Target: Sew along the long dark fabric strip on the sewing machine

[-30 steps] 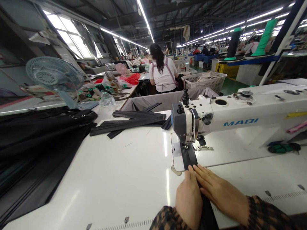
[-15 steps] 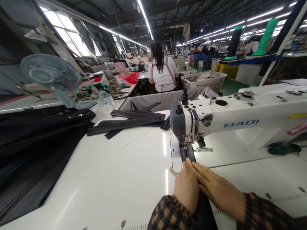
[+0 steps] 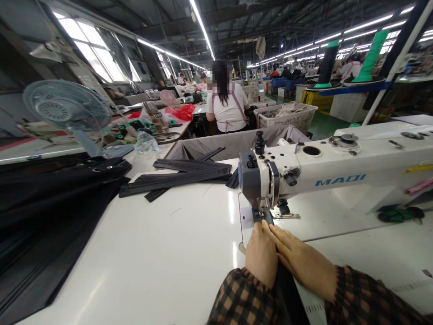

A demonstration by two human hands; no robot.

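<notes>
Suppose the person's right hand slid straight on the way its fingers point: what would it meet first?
Probably the presser foot under the sewing machine head; the right hand lies along the black strip, pointing there.

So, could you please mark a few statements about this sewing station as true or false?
1. Both hands, the left hand and the right hand, lie flat on the black fabric strip. True.
2. The sewing machine is red. False: it is white with blue lettering.
3. A pile of black strips lies on the table left of the machine head. True.
4. The desk fan stands to the right of the machine. False: it stands far left.
5. The right hand holds scissors. False: it rests open on the strip.
</notes>
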